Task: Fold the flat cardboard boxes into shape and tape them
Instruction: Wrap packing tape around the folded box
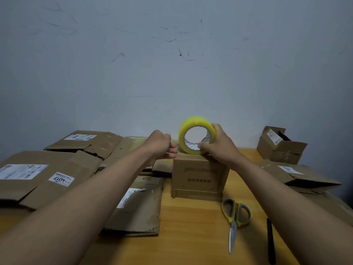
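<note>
Right hand (219,148) grip grasps tape roll (196,137) upright on folded box (199,176). Left hand (162,145) grip pinches tape end, directly left of roll; pull axis runs leftward.

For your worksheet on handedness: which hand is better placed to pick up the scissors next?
Probably the right hand: the scissors lie under its forearm, though it must first release the tape roll.
</note>
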